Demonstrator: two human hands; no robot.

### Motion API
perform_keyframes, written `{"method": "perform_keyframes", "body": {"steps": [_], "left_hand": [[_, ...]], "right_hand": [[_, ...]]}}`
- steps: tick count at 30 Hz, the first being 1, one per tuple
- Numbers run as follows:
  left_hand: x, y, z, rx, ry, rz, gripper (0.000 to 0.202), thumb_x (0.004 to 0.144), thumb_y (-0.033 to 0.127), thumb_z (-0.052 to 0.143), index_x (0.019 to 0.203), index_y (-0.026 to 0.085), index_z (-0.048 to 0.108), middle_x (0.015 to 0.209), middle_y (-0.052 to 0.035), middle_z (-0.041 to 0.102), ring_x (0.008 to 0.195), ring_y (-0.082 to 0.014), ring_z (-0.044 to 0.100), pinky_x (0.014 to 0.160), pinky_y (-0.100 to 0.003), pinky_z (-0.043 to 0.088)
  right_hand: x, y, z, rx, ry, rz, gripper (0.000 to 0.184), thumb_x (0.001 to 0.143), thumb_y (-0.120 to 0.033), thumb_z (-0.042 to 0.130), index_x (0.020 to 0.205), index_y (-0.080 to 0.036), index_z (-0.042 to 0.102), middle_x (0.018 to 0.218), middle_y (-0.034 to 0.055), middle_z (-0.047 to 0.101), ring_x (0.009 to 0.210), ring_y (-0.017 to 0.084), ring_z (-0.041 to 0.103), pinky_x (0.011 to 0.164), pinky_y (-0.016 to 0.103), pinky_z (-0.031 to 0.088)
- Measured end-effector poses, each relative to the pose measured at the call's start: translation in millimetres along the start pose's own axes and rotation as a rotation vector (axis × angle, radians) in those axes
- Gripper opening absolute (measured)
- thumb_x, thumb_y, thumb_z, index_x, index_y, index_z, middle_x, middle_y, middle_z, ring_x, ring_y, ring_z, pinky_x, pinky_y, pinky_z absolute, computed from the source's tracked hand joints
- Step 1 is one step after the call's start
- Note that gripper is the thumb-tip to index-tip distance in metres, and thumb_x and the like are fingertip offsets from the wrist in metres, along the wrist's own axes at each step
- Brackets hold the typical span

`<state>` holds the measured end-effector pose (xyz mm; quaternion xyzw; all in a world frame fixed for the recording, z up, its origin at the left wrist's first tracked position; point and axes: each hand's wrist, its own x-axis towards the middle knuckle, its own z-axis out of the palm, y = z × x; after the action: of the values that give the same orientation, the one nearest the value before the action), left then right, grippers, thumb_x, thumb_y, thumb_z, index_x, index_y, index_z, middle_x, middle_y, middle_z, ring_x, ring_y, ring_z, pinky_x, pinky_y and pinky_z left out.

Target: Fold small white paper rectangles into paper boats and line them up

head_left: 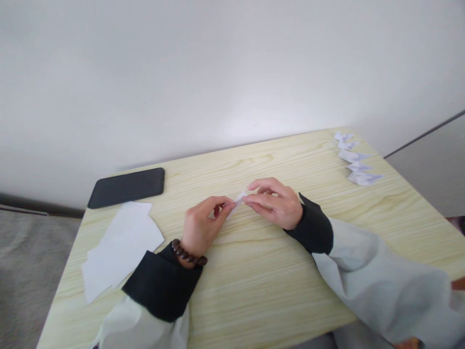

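Observation:
A small folded piece of white paper (238, 201) is pinched between both my hands at the middle of a light wooden table (261, 286). My left hand (203, 225), with a dark bead bracelet at the wrist, grips its left end with curled fingers. My right hand (274, 202) holds the right end, fingers pressed together over it. Most of the paper is hidden by my fingers.
A black phone (127, 187) lies face down at the table's far left. Loose white paper sheets (119, 245) lie near the left edge. Several small folded paper pieces (354, 160) sit in a row at the far right corner. A white wall rises behind the table.

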<state>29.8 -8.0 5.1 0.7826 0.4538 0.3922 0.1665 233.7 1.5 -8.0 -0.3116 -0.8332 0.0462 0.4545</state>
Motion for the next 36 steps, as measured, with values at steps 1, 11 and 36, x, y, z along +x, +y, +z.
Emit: {"method": "perform_keyframes", "body": {"steps": [1, 11, 36], "left_hand": [[-0.4, 0.7, 0.1, -0.007, 0.001, -0.007, 0.008, 0.079, 0.024, 0.065, 0.079, 0.016, 0.067, 0.068, 0.0014, 0.068, 0.056, -0.0076, 0.057, 0.055, -0.018, 0.046], [-2.4, 4.8, 1.7, -0.058, -0.018, -0.024, 0.009, 0.077, 0.025, 0.067, 0.082, 0.017, 0.066, 0.07, 0.0018, 0.069, 0.059, -0.0088, 0.061, 0.06, -0.018, 0.049], [-2.9, 5.0, 1.1, -0.054, -0.018, 0.147, 0.012, 0.081, 0.013, 0.061, 0.091, 0.017, 0.066, 0.085, -0.0024, 0.071, 0.077, -0.0119, 0.065, 0.07, -0.021, 0.052]], "right_hand": [[-0.1, 0.1, 0.4, -0.003, -0.001, 0.012, 0.014, 0.083, -0.015, 0.061, 0.094, -0.02, 0.067, 0.103, 0.0062, 0.06, 0.067, 0.007, 0.058, 0.056, 0.019, 0.05], [-1.1, 0.9, 4.2, 0.04, -0.038, 0.061, 0.011, 0.083, -0.023, 0.062, 0.093, -0.019, 0.066, 0.103, 0.0065, 0.062, 0.072, 0.009, 0.062, 0.064, 0.022, 0.054], [-3.0, 1.3, 3.2, 0.027, -0.031, 0.08, 0.011, 0.086, -0.019, 0.058, 0.093, -0.021, 0.066, 0.101, 0.0051, 0.061, 0.071, 0.009, 0.061, 0.064, 0.023, 0.053]]}}
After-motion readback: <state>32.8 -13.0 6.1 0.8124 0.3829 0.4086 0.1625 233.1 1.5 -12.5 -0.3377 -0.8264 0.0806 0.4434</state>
